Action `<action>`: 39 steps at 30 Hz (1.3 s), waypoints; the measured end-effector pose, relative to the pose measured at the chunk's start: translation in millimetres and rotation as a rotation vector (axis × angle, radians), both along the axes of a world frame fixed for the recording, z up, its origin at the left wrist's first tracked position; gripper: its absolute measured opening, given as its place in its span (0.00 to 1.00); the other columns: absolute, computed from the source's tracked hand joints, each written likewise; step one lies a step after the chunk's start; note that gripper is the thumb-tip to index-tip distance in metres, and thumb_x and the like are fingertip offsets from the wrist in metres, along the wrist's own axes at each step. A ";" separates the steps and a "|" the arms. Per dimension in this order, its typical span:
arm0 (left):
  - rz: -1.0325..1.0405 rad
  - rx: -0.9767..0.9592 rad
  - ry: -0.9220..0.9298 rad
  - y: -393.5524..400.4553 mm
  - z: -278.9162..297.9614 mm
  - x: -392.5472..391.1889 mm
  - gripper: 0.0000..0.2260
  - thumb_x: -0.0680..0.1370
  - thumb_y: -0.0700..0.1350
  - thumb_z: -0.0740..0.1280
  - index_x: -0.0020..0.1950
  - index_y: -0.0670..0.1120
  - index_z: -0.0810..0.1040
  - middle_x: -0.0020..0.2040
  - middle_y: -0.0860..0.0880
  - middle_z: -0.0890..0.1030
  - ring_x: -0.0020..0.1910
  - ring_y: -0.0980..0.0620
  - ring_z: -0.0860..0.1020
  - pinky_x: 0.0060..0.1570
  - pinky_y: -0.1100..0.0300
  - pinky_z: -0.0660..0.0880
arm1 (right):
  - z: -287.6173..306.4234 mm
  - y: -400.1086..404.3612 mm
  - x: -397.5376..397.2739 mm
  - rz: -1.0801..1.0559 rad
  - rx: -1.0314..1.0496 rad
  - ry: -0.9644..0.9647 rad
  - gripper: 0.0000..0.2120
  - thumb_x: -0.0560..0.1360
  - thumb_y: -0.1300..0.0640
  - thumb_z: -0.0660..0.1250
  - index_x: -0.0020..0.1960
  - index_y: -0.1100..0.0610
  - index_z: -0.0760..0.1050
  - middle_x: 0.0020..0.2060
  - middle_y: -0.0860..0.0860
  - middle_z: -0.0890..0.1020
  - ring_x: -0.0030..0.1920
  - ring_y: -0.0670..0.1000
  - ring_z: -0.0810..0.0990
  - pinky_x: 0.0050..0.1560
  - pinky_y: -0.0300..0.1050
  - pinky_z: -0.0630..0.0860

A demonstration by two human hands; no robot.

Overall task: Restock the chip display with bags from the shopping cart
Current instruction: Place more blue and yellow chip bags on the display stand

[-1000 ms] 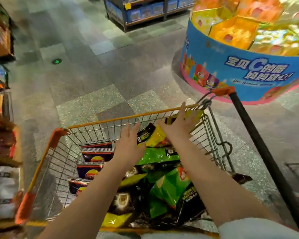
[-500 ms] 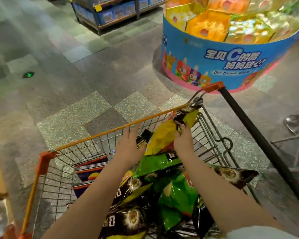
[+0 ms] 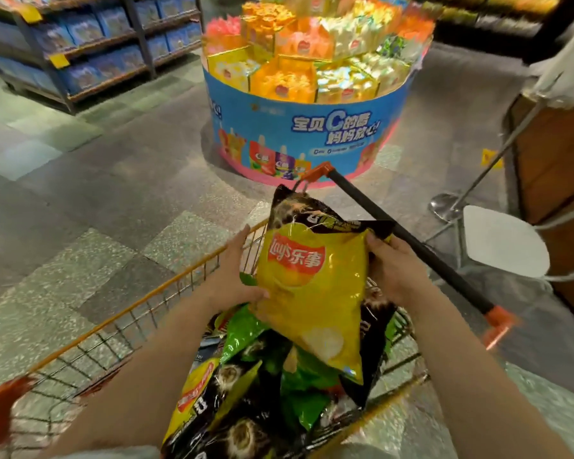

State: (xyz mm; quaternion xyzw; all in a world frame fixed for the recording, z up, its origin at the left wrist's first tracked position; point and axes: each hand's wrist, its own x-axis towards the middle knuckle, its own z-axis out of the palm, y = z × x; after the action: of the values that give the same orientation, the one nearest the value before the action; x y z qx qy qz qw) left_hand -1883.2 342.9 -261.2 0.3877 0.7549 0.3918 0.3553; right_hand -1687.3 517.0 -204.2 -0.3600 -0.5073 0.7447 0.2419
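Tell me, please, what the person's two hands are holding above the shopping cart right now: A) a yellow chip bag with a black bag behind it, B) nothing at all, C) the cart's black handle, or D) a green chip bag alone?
A: the left hand and right hand grip the sides of the yellow chip bag, with a black bag showing behind its top, above the shopping cart.

Both hands, left (image 3: pixel 236 279) and right (image 3: pixel 395 270), have lifted a yellow bag (image 3: pixel 315 293) and a black bag (image 3: pixel 312 213) up out of the cart (image 3: pixel 179 276).
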 end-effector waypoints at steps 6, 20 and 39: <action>0.053 -0.037 -0.466 15.0 -8.3 62.4 0.64 0.34 0.72 0.75 0.67 0.52 0.60 0.56 0.51 0.76 0.59 0.50 0.76 0.59 0.55 0.76 | -0.1 -6.5 24.0 -0.074 -0.027 0.035 0.10 0.81 0.60 0.56 0.56 0.53 0.75 0.39 0.48 0.85 0.40 0.48 0.83 0.35 0.41 0.79; 0.197 0.003 -0.463 17.5 -1.7 83.5 0.40 0.69 0.50 0.75 0.75 0.53 0.56 0.60 0.50 0.74 0.54 0.51 0.74 0.54 0.54 0.73 | -48.5 -75.0 57.3 0.010 0.470 -0.277 0.25 0.74 0.36 0.60 0.63 0.22 0.49 0.71 0.42 0.64 0.69 0.46 0.67 0.69 0.55 0.67; 0.809 0.234 -0.147 -115.0 58.9 134.5 0.30 0.73 0.43 0.74 0.66 0.57 0.58 0.56 0.54 0.77 0.44 0.59 0.79 0.37 0.67 0.79 | -21.0 -108.0 -15.3 0.663 0.414 0.088 0.38 0.71 0.42 0.62 0.77 0.46 0.51 0.68 0.43 0.69 0.63 0.40 0.72 0.62 0.40 0.74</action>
State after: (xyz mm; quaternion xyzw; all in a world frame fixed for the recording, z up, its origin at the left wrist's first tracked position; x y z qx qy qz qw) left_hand -1748.7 227.9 -202.3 0.0690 0.7695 0.6091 0.1792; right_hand -1702.6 409.0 -225.2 -0.0880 -0.7246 0.6791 0.0774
